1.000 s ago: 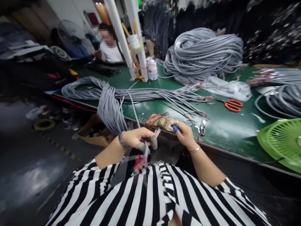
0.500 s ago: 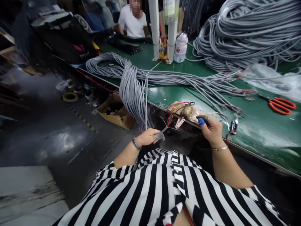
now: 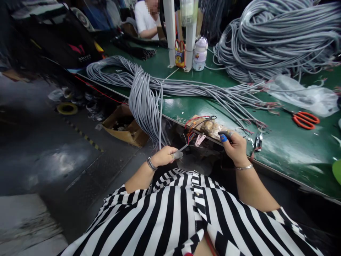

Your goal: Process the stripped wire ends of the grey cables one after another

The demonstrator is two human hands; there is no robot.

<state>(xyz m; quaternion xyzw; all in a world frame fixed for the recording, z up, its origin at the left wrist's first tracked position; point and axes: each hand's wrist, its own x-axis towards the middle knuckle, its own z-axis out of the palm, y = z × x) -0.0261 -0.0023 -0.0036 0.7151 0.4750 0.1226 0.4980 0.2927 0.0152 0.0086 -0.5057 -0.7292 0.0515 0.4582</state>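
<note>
My left hand (image 3: 163, 156) is closed around a grey cable (image 3: 183, 147), its thumb and finger pinching just below the stripped end. From that end several thin coloured wires (image 3: 190, 136) fan out near the table edge. My right hand (image 3: 237, 146), with blue wrap on the thumb and dark covers on fingers, is closed beside a brown lump under clear wrapping (image 3: 209, 126) at the table edge. Whatever lies between its fingers is too hidden to name. A pink clothespin (image 3: 199, 140) sits at the edge between both hands.
On the green table (image 3: 287, 153) lie a bundle of grey cables (image 3: 144, 92), small cutters (image 3: 258, 141), red-handled scissors (image 3: 306, 120) and a plastic bag (image 3: 301, 94). A large cable coil (image 3: 266, 42) stands behind. A cardboard box (image 3: 125, 133) is below. A co-worker (image 3: 145, 21) sits opposite.
The whole view has shifted slightly, so things on the table appear further left. Both hands keep nearly the same pose. The co-worker's forearm now shows in front of their body.
</note>
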